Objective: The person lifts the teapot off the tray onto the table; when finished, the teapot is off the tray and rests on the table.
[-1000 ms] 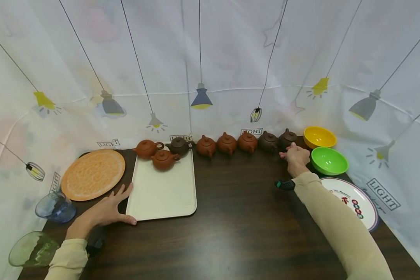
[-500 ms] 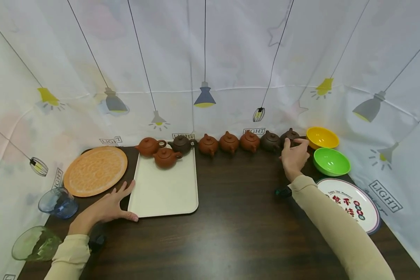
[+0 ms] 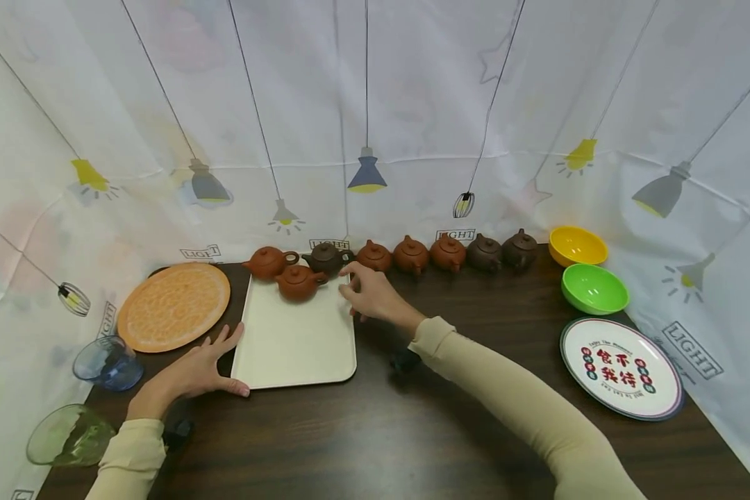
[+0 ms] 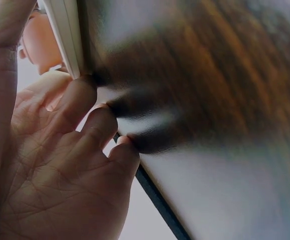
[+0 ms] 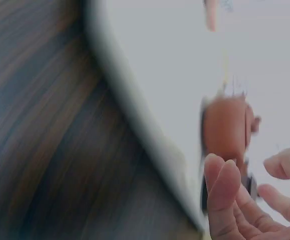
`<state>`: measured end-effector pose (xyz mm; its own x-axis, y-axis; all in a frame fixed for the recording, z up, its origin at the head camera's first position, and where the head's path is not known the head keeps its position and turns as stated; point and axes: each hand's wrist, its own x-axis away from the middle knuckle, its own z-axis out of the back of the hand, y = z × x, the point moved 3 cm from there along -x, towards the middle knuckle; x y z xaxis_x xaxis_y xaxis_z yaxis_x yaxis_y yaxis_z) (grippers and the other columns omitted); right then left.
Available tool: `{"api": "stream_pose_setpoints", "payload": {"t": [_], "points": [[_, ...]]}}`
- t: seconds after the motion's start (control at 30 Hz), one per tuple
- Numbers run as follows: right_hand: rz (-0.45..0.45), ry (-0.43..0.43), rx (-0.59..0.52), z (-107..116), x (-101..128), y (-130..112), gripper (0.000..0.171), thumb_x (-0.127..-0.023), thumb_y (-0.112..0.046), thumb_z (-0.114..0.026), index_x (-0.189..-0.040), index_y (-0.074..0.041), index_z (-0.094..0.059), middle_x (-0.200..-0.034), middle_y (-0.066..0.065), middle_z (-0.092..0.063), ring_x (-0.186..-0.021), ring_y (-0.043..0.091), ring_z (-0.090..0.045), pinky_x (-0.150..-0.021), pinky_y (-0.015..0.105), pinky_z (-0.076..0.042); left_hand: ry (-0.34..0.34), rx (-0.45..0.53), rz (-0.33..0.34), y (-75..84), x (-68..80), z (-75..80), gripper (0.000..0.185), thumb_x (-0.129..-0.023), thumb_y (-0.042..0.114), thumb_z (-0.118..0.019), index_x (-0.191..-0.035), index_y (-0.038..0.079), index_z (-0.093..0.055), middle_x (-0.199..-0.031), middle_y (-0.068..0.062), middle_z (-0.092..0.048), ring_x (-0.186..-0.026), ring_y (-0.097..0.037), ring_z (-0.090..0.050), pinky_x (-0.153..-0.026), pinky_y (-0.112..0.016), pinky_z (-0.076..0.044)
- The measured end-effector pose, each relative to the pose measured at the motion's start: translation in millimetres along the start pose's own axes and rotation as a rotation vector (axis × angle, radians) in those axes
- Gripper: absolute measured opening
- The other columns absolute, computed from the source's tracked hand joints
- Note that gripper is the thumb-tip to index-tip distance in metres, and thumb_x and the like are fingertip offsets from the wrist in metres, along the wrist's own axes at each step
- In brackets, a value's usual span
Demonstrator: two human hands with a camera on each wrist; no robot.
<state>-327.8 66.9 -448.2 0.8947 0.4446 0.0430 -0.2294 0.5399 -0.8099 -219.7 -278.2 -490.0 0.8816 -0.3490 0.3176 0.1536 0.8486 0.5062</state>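
Note:
A cream tray (image 3: 296, 347) bears three small teapots at its back: a reddish-brown teapot (image 3: 267, 264), a dark brown teapot (image 3: 325, 258) and another reddish-brown teapot (image 3: 296, 283) in front. Spread along the tray's left edge is my left hand (image 3: 194, 371), thumb by the front corner; the left wrist view has its fingertips at the tray wall. My right hand (image 3: 375, 297) hovers over the tray's right edge, beside the teapots, loosely bent and holding nothing. In the right wrist view, a reddish-brown teapot (image 5: 225, 125) appears beyond the fingers.
A row of teapots (image 3: 410, 255), reddish-brown then dark, lines the back wall. At right are a yellow bowl (image 3: 578, 246), a green bowl (image 3: 594, 290) and a white plate (image 3: 621, 368). Leftward lie an orange round mat (image 3: 175, 305), a blue glass (image 3: 109, 364) and a green glass (image 3: 71, 437).
My right hand has left the dark teapot at the row's right end and swept left, empty, to the tray's right edge. The left hand keeps its place by the tray.

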Motion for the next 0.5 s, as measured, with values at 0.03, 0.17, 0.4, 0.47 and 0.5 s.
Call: {"api": "stream_pose_setpoints", "payload": {"t": [0.03, 0.17, 0.4, 0.47, 0.5], "points": [[-0.017, -0.016, -0.026, -10, -6, -3, 0.045, -0.112, -0.025, -0.055, -0.153, -0.007, -0.05, -0.118, 0.023, -0.075, -0.065, 0.034, -0.076, -0.059, 0.041, -0.063, 0.0, 0.001, -0.002, -0.1, -0.7, -0.7, 0.133, -0.078, 0.059, -0.091, -0.173, 0.009, -0.013, -0.173, -0.039, -0.01, -0.149, -0.077, -0.013, -0.112, -0.086, -0.028], [-0.115, -0.022, -0.099, -34, -23, -7, 0.053, -0.113, -0.031, -0.054, -0.16, -0.01, -0.041, -0.13, 0.021, -0.073, -0.067, 0.03, -0.076, -0.062, 0.041, -0.063, -0.004, 0.014, -0.01, 1.2, -3.5, -2.9, 0.133, -0.078, 0.06, -0.091, -0.173, 0.009, -0.013, -0.174, -0.038, -0.009, -0.149, -0.077, -0.011, -0.112, -0.087, -0.027], [-0.243, -0.108, -0.305, -54, -37, -4, 0.044, -0.115, -0.039, -0.05, -0.127, 0.001, -0.065, -0.1, 0.014, -0.071, -0.07, 0.019, -0.074, -0.058, 0.028, -0.054, 0.0, 0.014, -0.002, 1.4, -1.4, -1.3, 0.134, -0.077, 0.06, -0.091, -0.173, 0.008, -0.013, -0.173, -0.039, -0.009, -0.149, -0.078, -0.01, -0.113, -0.087, -0.025], [-0.263, -0.15, -0.43, -60, -40, -4, 0.046, -0.115, -0.035, -0.05, -0.123, 0.007, -0.068, -0.095, 0.012, -0.07, -0.073, 0.017, -0.074, -0.06, 0.026, -0.054, 0.002, 0.014, 0.001, 0.8, -0.6, -0.2, 0.134, -0.077, 0.06, -0.091, -0.173, 0.008, -0.013, -0.173, -0.039, -0.009, -0.149, -0.078, -0.01, -0.113, -0.087, -0.025], [-0.27, -0.157, -0.483, -63, -41, -4, 0.046, -0.115, -0.033, -0.05, -0.122, 0.009, -0.068, -0.093, 0.011, -0.071, -0.073, 0.016, -0.074, -0.061, 0.025, -0.054, 0.003, 0.011, 0.002, 0.1, -0.2, 0.3, 0.134, -0.077, 0.061, -0.091, -0.173, 0.008, -0.013, -0.173, -0.039, -0.01, -0.149, -0.077, -0.01, -0.113, -0.087, -0.025]]}}
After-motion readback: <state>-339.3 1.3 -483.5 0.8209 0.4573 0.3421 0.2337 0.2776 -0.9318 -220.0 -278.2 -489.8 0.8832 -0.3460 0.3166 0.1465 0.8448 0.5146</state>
